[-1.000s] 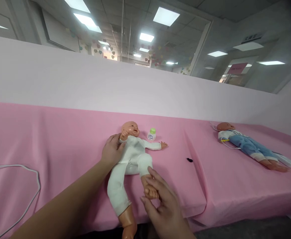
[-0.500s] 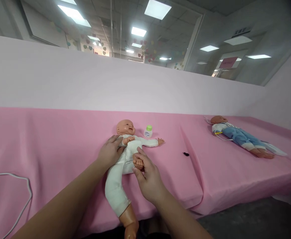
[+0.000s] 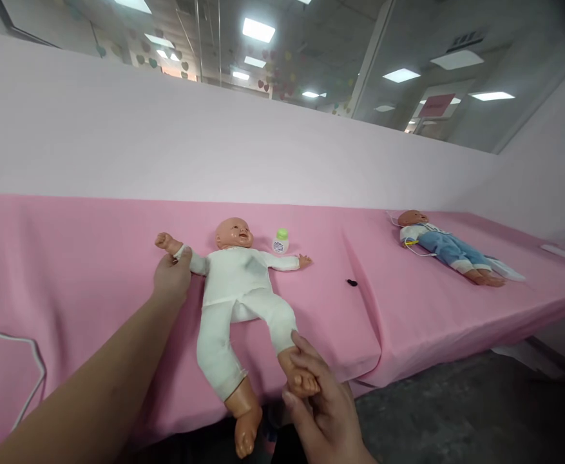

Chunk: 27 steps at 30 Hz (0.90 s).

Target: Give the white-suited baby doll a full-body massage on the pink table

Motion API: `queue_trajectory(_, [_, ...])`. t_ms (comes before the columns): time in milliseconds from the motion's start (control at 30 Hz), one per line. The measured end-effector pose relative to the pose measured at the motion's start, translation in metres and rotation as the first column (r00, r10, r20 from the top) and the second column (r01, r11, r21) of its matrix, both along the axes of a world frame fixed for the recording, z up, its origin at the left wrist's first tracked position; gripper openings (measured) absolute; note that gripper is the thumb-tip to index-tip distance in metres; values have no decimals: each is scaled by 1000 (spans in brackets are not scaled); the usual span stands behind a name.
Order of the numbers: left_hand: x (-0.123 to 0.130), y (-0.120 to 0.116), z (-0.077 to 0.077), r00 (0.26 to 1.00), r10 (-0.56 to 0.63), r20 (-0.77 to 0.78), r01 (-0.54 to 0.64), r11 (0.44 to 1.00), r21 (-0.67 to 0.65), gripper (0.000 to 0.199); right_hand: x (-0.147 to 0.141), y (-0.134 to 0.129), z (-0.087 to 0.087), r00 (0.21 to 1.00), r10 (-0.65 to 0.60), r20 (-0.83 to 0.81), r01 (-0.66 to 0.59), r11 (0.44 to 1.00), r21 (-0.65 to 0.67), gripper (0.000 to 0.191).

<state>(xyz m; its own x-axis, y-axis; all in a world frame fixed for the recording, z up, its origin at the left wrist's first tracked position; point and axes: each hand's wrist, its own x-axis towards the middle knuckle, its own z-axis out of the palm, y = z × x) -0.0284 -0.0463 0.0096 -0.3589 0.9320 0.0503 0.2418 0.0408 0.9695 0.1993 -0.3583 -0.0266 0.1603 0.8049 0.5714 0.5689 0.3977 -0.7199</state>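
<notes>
A baby doll (image 3: 238, 277) with a white cloth body lies face up on the pink-covered table, its arms spread and legs toward me. My left hand (image 3: 172, 277) is closed around the doll's forearm at the left, just below its plastic hand. With my right hand (image 3: 323, 403) I hold the doll's foot at the table's front edge, fingers behind it and thumb near the sole. The other leg lies bent, its foot hanging over the edge. A small clear bottle with a green cap (image 3: 281, 241) stands beside the doll's head.
A second doll (image 3: 449, 248) in blue trousers lies on the pink table (image 3: 422, 322) at the right, with thin tubing near it. A small black object (image 3: 352, 282) lies near the tables' seam. A white cable (image 3: 38, 361) curves at the left. Behind rises a white wall (image 3: 166, 142) with glass above.
My left hand has moved left, and the doll's arm is now stretched out sideways instead of across its chest. My right hand has drawn the bent leg down and straight toward me.
</notes>
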Motion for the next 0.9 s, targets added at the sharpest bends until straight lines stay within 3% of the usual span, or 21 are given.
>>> queue_trajectory(133, [-2,4,-2,985,74,159,-64,996,-64,36,-4,-10,-30,992,71,107,-75,996,38,51])
queue_trajectory(233, [-2,0,0,986,78,150,-72,996,-48,33,-13,-11,-40,993,59,101,-64,997,44,47])
queue_trajectory(300, [0,-7,4,998,44,54,-43,999,-9,31,-17,-11,-38,997,27,75,-30,999,38,43])
queue_trajectory(367, [3,-16,10,994,-10,-106,15,999,45,31,-17,-9,-30,998,5,70,-7,999,37,41])
queue_trajectory(467, [14,-29,17,930,-115,-349,170,977,131,29,-11,-3,-10,996,-7,88,6,1000,14,43])
queue_trajectory(567, [27,-38,19,835,-196,-514,348,911,219,35,-7,13,13,996,19,83,-18,1000,-22,46])
queue_trajectory(667, [36,-39,14,751,-200,-629,461,841,283,47,-11,36,30,1000,16,14,-15,999,-45,44])
queue_trajectory(900, [37,-40,6,439,-190,-878,663,728,174,58,-21,88,48,999,36,-38,-38,998,-45,40])
